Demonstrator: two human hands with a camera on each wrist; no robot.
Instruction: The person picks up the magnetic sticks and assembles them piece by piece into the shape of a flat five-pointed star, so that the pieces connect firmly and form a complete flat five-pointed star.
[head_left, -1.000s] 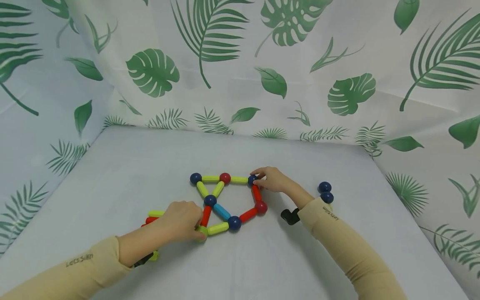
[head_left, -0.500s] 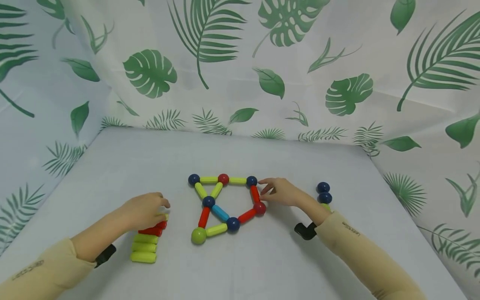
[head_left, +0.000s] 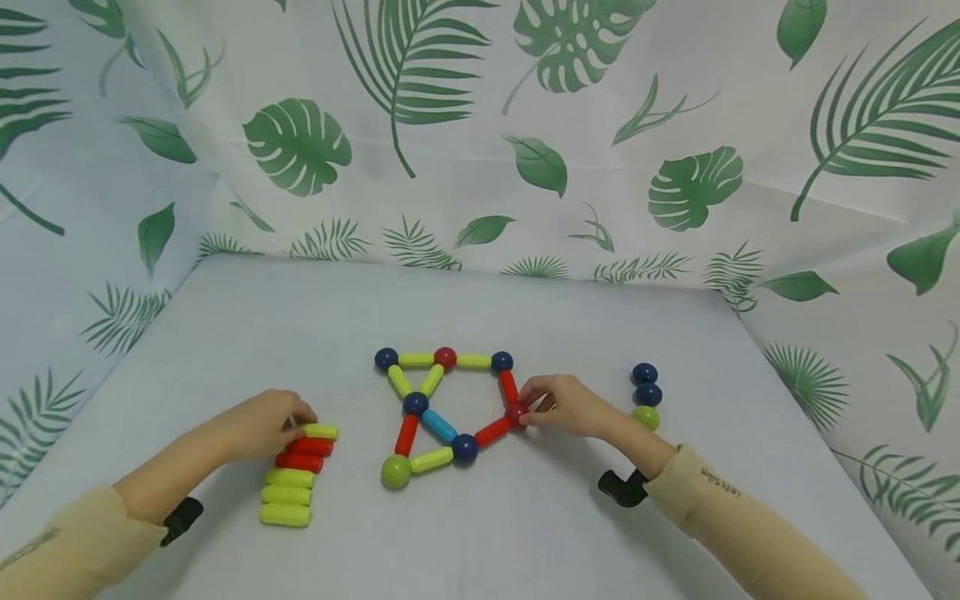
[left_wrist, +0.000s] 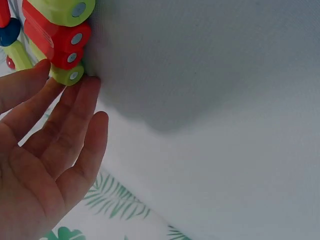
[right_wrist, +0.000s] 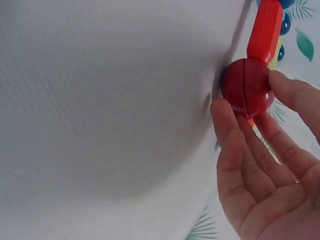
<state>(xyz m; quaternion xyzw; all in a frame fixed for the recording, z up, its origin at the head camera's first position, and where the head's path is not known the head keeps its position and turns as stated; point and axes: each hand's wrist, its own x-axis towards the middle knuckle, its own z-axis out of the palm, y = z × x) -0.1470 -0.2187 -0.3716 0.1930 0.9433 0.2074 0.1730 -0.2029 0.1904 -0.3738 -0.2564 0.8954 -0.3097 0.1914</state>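
A flat frame of magnetic building rods and balls lies on the white table. At its right corner my right hand (head_left: pixel 570 406) holds a red ball (right_wrist: pixel 247 87) between thumb and fingers; red rods (head_left: pixel 508 387) join this ball to two dark blue balls. To the left, my left hand (head_left: pixel 262 423) has thumb and fingertips around the near end of a yellow-green rod (head_left: pixel 321 431), the farthest in a column of loose rods. Two red rods (left_wrist: pixel 55 42) lie beside it, then several yellow-green ones (head_left: pixel 287 496). A green ball (head_left: pixel 396 472) forms the frame's near left corner.
Two dark blue balls (head_left: pixel 646 383) and a green ball (head_left: pixel 645 417) stand in a row at the right, close to my right forearm. A leaf-printed cloth (head_left: pixel 450 208) hangs behind the table and along both sides.
My left hand has left the green ball and moved left to the loose rods. My right hand has slid from the far right blue ball toward me, onto the red ball.
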